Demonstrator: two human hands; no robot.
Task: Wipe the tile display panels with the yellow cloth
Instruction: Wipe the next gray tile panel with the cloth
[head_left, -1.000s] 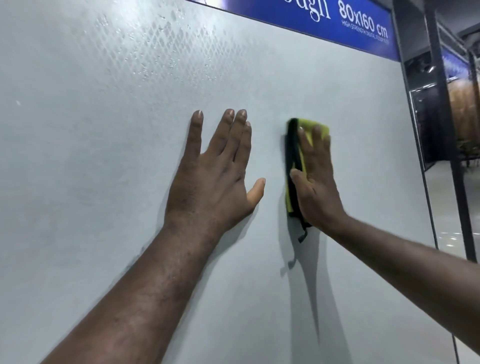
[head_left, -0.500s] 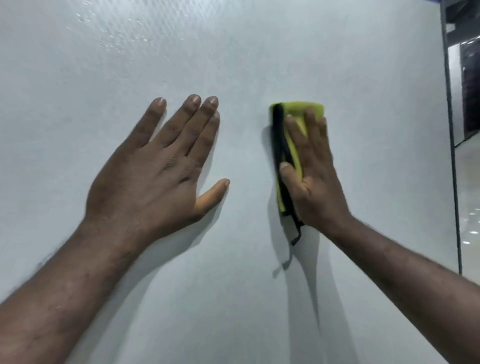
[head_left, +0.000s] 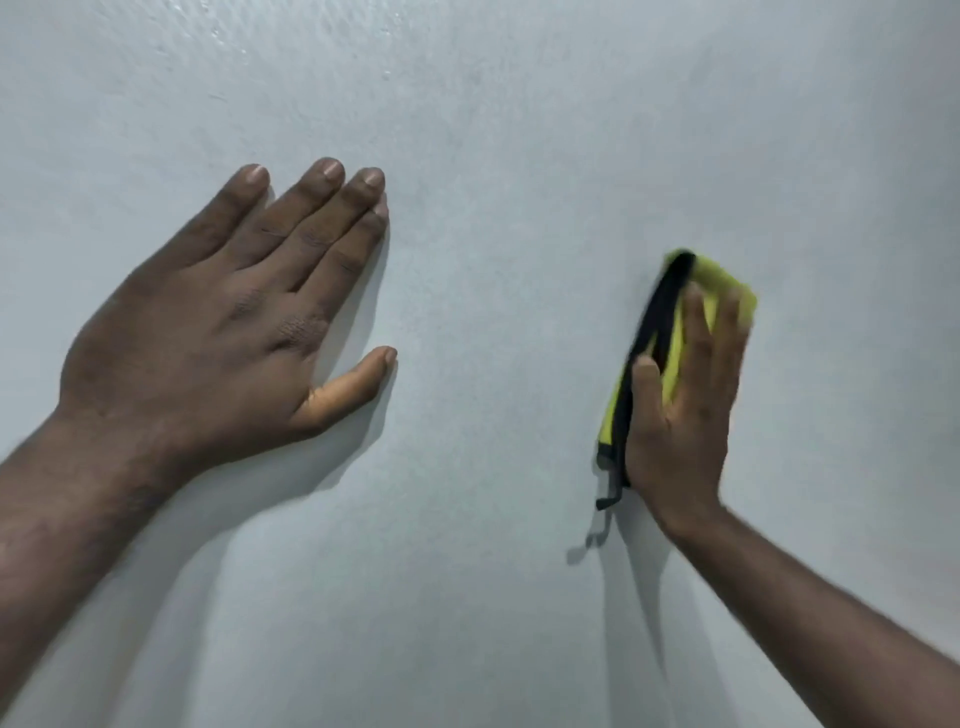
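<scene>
The folded yellow cloth with a black edge (head_left: 673, 358) has slid to the right and a bit lower on the big pale grey tile panel (head_left: 493, 156). It is now well apart from the left hand (head_left: 218, 332). So a new patch is getting wiped, and I think lots of panel is left to do. The right hand (head_left: 680, 415) lies flat, its straight fingers pressing the cloth on the panel, and looks blurry. The left hand rests flat and spread on the panel, holding nothing.
</scene>
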